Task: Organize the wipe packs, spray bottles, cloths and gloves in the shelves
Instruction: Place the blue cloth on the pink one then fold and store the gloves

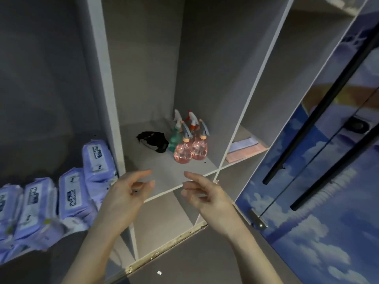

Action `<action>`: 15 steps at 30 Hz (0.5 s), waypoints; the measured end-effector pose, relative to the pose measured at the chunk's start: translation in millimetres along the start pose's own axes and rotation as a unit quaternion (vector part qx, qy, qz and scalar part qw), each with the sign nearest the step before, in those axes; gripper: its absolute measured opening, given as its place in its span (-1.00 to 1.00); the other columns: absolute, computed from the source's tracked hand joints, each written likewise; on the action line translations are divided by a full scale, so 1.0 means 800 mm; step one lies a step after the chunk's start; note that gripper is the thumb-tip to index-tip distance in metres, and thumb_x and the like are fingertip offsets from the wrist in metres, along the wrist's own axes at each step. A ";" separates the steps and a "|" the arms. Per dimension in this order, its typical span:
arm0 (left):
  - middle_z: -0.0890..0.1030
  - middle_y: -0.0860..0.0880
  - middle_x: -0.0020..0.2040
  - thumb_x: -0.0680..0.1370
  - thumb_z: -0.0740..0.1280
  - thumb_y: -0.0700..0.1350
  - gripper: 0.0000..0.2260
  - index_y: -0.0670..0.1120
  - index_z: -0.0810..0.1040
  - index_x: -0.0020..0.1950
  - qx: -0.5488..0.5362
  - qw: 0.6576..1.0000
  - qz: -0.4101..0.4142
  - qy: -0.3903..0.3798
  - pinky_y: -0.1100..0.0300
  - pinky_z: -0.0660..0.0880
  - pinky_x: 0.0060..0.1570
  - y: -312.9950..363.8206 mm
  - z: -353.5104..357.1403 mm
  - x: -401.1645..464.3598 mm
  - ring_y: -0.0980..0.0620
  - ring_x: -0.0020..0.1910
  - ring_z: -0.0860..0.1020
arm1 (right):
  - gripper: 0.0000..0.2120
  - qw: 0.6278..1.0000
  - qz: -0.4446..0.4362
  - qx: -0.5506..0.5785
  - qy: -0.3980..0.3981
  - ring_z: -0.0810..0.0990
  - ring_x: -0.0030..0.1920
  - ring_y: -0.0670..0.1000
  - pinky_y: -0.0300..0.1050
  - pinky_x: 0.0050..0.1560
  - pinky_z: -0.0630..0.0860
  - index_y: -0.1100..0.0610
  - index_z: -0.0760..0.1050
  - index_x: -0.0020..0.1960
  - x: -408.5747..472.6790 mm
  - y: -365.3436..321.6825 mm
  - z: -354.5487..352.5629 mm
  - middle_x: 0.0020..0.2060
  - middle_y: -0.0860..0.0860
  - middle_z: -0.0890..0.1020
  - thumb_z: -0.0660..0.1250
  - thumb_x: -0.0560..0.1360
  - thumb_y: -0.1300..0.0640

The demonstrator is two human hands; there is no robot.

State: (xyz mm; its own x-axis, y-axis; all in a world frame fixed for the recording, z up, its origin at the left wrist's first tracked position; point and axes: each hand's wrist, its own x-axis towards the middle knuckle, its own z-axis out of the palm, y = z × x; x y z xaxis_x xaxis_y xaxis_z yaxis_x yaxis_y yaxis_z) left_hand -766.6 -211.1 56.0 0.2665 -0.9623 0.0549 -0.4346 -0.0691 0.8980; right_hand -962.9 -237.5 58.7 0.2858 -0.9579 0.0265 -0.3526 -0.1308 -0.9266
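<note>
Several spray bottles (189, 143) stand clustered at the back right of the middle shelf (164, 177): pink ones in front, a green one behind. A crumpled pair of black gloves (153, 140) lies to their left. Several purple wipe packs (69, 193) stand in a row on the left shelf. Folded pink and white cloths (246, 148) lie in the right compartment. My left hand (127, 193) and my right hand (205, 193) hover empty over the front edge of the middle shelf, fingers relaxed and facing each other.
White vertical dividers (106, 99) separate the compartments. An open cabinet door (320, 181) with a blue sky print and black bar handles stands at the right. A lower compartment (162, 224) opens below the middle shelf.
</note>
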 end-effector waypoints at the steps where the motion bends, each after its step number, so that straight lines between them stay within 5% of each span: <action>1: 0.58 0.06 0.03 0.53 0.36 -0.09 -0.76 0.10 0.55 0.18 0.002 1.000 -0.003 0.008 0.45 0.37 -0.15 0.000 0.008 0.016 0.32 -0.09 0.50 | -0.64 1.000 0.000 -0.006 -0.005 0.58 0.06 -0.15 -0.21 0.19 0.50 -0.12 0.47 0.24 0.017 0.005 -0.006 0.02 -0.06 0.62 0.38 0.49 0.15; 6: 0.63 -0.09 0.06 0.51 0.38 -0.12 -0.74 0.03 0.58 0.19 -0.002 0.998 -0.051 0.027 0.08 0.52 0.07 -0.006 0.044 0.085 -0.01 -0.02 0.59 | -0.59 0.997 -0.005 -0.056 -0.054 0.54 0.11 -0.20 -0.23 0.21 0.47 -0.11 0.42 0.32 0.095 0.031 -0.027 0.06 -0.11 0.58 0.37 0.50 0.07; 15: 0.59 -0.09 0.18 0.53 0.36 -0.10 -0.66 -0.05 0.51 0.31 0.096 0.989 -0.116 0.005 0.12 0.48 0.07 -0.046 0.086 0.186 -0.04 0.09 0.59 | -0.54 0.987 0.020 -0.064 -0.145 0.44 0.29 -0.12 -0.17 0.32 0.38 -0.04 0.33 0.41 0.205 0.084 -0.027 0.28 -0.11 0.46 0.31 0.54 0.11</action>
State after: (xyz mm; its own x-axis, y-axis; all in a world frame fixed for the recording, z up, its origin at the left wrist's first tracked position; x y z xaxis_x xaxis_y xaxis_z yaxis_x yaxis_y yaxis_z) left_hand -770.3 -370.0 0.8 0.3858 -0.9121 -0.1384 -0.5156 -0.3376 0.7875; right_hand -959.0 -409.4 9.2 0.5065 -0.8517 -0.1344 -0.4723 -0.1436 -0.8697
